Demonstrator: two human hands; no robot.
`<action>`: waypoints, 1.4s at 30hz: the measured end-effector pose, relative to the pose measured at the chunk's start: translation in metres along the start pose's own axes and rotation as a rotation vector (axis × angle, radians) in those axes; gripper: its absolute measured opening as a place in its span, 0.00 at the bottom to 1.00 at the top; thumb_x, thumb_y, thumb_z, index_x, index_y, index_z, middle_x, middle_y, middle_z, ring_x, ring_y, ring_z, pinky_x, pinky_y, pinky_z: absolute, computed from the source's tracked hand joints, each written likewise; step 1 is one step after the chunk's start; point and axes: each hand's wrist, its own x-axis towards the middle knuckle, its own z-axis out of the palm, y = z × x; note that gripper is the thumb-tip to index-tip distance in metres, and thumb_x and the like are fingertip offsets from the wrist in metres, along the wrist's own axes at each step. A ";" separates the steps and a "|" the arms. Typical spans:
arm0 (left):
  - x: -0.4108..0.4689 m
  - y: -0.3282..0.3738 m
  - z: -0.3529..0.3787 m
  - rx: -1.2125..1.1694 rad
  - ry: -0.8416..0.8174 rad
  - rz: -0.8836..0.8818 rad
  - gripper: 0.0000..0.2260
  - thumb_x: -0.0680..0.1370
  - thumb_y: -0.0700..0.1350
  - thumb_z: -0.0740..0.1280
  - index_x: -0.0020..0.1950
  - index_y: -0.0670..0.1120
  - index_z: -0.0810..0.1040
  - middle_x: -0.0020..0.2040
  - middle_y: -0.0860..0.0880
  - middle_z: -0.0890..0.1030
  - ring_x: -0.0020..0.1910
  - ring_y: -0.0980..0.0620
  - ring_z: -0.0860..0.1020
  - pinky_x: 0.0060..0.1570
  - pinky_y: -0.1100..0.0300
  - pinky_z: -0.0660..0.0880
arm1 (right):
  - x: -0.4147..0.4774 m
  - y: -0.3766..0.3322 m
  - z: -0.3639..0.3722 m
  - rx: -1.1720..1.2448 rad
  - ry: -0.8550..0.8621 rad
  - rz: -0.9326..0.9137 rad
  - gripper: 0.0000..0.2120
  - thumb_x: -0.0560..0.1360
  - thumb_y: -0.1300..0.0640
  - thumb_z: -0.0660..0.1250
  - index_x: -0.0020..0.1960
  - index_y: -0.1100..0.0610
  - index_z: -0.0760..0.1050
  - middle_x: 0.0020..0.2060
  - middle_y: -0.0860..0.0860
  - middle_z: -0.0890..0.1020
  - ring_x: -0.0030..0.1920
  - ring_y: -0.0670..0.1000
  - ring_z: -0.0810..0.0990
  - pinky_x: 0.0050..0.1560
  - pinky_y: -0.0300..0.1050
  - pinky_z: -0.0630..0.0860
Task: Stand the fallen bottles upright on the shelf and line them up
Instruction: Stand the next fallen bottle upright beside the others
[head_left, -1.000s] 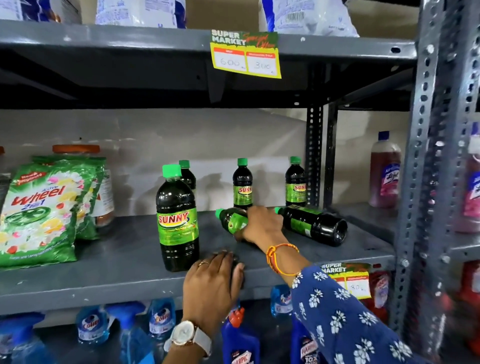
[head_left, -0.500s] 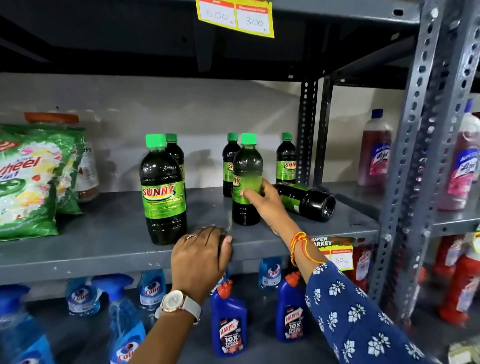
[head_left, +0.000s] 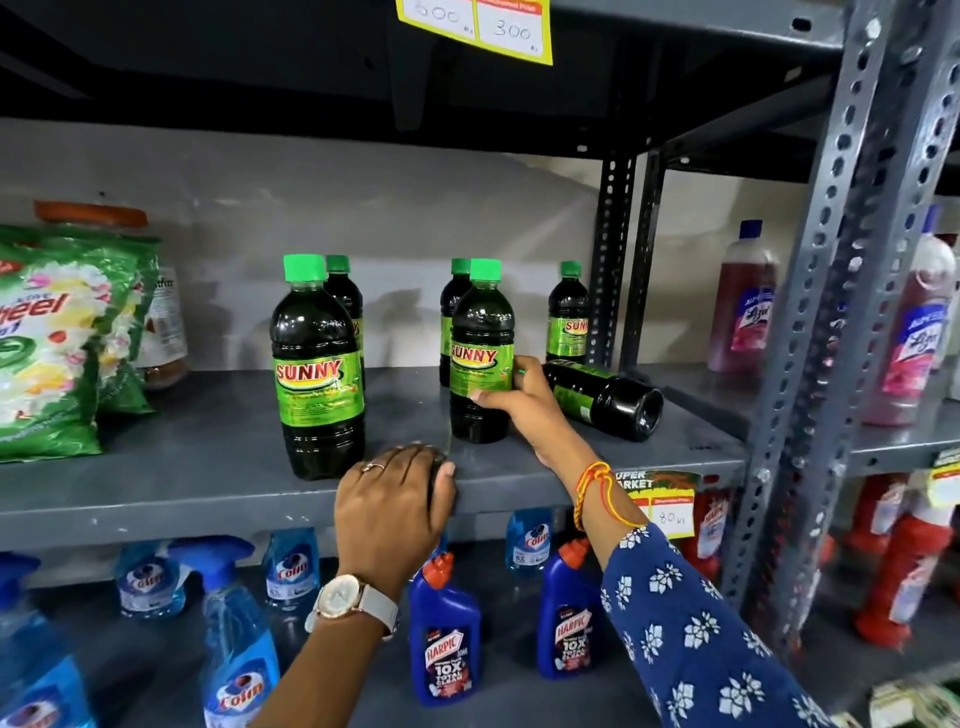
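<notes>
Dark SUNNY bottles with green caps and labels stand on the grey shelf (head_left: 208, 467). My right hand (head_left: 524, 402) grips the lower label of an upright bottle (head_left: 480, 332) at the shelf's middle. Just right of it one bottle lies on its side (head_left: 610, 397), base toward me. A large upright bottle (head_left: 317, 374) stands front left. Three more stand at the back: one (head_left: 345, 291) behind the large bottle, one (head_left: 451, 312) behind the held bottle, one (head_left: 569, 317) by the post. My left hand (head_left: 395, 504) rests palm down on the shelf's front edge, covering a dark object.
Green detergent bags (head_left: 47, 343) and a jar (head_left: 161, 322) fill the shelf's left end. A perforated steel post (head_left: 841, 291) bounds the right, with pink cleaner bottles (head_left: 743, 306) beyond. Blue spray bottles (head_left: 234, 639) and toilet cleaner bottles (head_left: 447, 634) stand on the shelf below.
My right hand lifted a fallen bottle from lying to standing and turned it so its label faces me. My left hand stayed on the shelf edge. The camera moved closer.
</notes>
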 end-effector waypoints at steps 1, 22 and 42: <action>0.000 0.000 0.000 -0.003 0.001 -0.005 0.16 0.77 0.51 0.56 0.45 0.45 0.82 0.43 0.47 0.85 0.41 0.47 0.82 0.41 0.54 0.73 | 0.000 0.000 0.000 0.028 -0.008 0.003 0.25 0.66 0.66 0.72 0.57 0.57 0.63 0.57 0.57 0.77 0.56 0.52 0.76 0.55 0.43 0.72; 0.000 -0.003 0.006 0.018 0.054 -0.001 0.15 0.77 0.52 0.57 0.45 0.46 0.82 0.43 0.49 0.84 0.42 0.49 0.81 0.44 0.55 0.70 | -0.006 0.000 0.002 -0.282 0.109 -0.088 0.30 0.56 0.49 0.80 0.53 0.53 0.72 0.45 0.45 0.79 0.45 0.43 0.77 0.40 0.31 0.70; -0.002 0.004 -0.002 0.027 0.010 -0.021 0.17 0.78 0.50 0.55 0.44 0.45 0.82 0.42 0.47 0.85 0.40 0.45 0.81 0.40 0.53 0.69 | -0.059 -0.014 -0.011 -0.317 0.060 -0.180 0.23 0.61 0.51 0.78 0.53 0.56 0.78 0.46 0.49 0.83 0.45 0.43 0.81 0.40 0.25 0.73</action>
